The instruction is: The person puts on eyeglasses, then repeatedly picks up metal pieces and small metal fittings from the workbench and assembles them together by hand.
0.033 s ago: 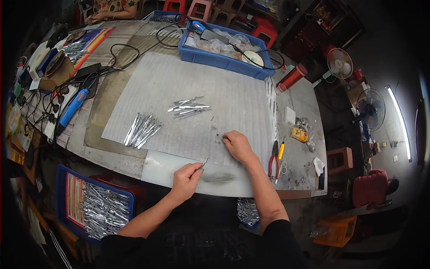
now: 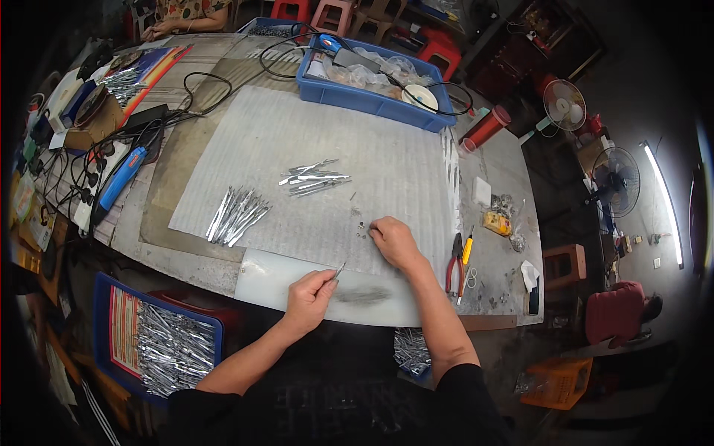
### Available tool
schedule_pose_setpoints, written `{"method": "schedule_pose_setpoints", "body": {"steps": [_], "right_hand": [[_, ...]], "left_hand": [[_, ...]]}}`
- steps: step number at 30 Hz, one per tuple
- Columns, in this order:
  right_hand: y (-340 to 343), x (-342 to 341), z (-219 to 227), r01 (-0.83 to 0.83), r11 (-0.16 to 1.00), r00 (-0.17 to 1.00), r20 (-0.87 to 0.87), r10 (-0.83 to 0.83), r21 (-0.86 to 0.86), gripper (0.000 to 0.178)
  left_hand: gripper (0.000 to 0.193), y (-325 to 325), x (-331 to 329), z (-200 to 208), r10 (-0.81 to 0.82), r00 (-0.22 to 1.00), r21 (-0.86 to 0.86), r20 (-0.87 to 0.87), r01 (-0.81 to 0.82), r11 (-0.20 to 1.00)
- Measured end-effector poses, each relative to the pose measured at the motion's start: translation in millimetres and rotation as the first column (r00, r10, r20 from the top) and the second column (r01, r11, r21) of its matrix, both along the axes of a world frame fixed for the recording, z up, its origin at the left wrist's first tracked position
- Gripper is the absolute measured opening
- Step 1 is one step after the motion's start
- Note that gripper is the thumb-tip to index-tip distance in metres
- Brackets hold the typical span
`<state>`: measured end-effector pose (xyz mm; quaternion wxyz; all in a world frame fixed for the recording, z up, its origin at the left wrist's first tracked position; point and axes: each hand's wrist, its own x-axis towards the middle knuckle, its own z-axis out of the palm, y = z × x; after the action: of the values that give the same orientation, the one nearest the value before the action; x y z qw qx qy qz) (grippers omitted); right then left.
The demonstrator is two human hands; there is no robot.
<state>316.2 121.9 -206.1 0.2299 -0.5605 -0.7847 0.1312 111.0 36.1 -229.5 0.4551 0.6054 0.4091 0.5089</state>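
My left hand [image 2: 309, 297] pinches a thin silver metal strip [image 2: 339, 270] over a white board [image 2: 268, 279] at the table's near edge. My right hand [image 2: 394, 241] rests fingertips down on a grey ribbed mat [image 2: 297, 141], touching a few tiny dark parts [image 2: 361, 227]. Two loose heaps of the same metal strips lie on the mat: one to the left [image 2: 236, 214], one further back [image 2: 312, 178].
A blue crate of metal strips [image 2: 160, 346] stands low at my left. Red-handled pliers [image 2: 454, 262] lie right of my right hand. At the back are a blue tray [image 2: 372, 89], a red cylinder [image 2: 487, 126] and cables. A seated person [image 2: 617, 312] is at the right.
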Motion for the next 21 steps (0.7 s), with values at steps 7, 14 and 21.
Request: {"method": "schedule_pose_setpoints", "body": {"steps": [7, 14, 21], "right_hand": [[3.0, -7.7, -8.6, -0.022, 0.994, 0.993, 0.121, 0.009, 0.105, 0.007], [1.4, -14.5, -17.5, 0.097, 0.989, 0.975, 0.190, -0.117, 0.108, 0.006], [-10.3, -15.3, -2.6, 0.185, 0.980, 0.982, -0.039, -0.183, 0.075, 0.010]], "left_hand": [[0.015, -0.6, -1.6, 0.0, -0.004, 1.000, -0.008, 0.000, 0.004, 1.000], [0.014, -2.5, -1.5, 4.5, 0.007, 1.000, -0.073, 0.012, -0.007, 0.997], [0.017, -1.1, -0.7, 4.2, 0.024, 0.991, -0.130, 0.129, -0.007, 0.992]]}}
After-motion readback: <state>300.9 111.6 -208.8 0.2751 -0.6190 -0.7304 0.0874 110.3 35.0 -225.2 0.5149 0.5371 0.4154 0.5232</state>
